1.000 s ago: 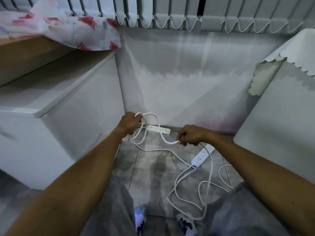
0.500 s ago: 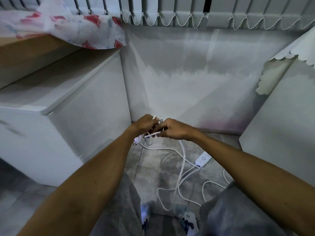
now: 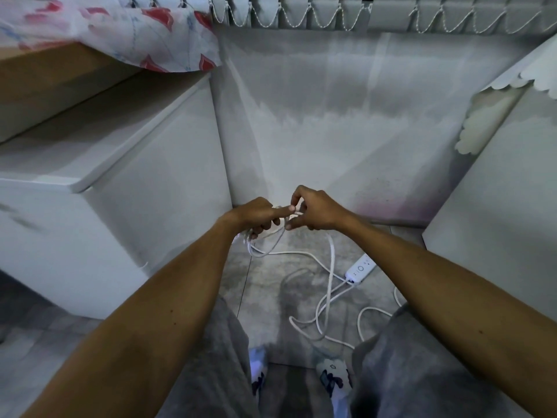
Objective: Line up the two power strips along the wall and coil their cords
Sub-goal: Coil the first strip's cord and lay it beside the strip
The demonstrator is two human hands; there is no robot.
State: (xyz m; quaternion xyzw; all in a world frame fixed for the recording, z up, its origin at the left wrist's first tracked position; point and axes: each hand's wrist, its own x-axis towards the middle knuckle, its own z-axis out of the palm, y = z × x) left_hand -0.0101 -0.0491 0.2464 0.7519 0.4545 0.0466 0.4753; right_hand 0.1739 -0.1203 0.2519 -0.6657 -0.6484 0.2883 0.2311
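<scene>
Coiling is the step in hand; left hand [image 3: 256,217] grips the gathered cord [image 3: 265,245] loops, right hand [image 3: 313,211] pinches 1 more turn against it; 1 power strip [image 3: 360,270] lies askew on the floor [image 3: 271,285]; next, feed in the slack.

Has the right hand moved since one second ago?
Yes. The right hand went left, away from the floor power strip, and now meets the left hand at the cord.

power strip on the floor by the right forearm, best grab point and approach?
Probably pinch the power strip across its two long edges near the middle, coming straight down from above. It lies flat on the floor, angled toward the wall, with only its narrow sides offering opposed faces. Avoid the near end, where the cord exits, and the far end under the right forearm.
</scene>
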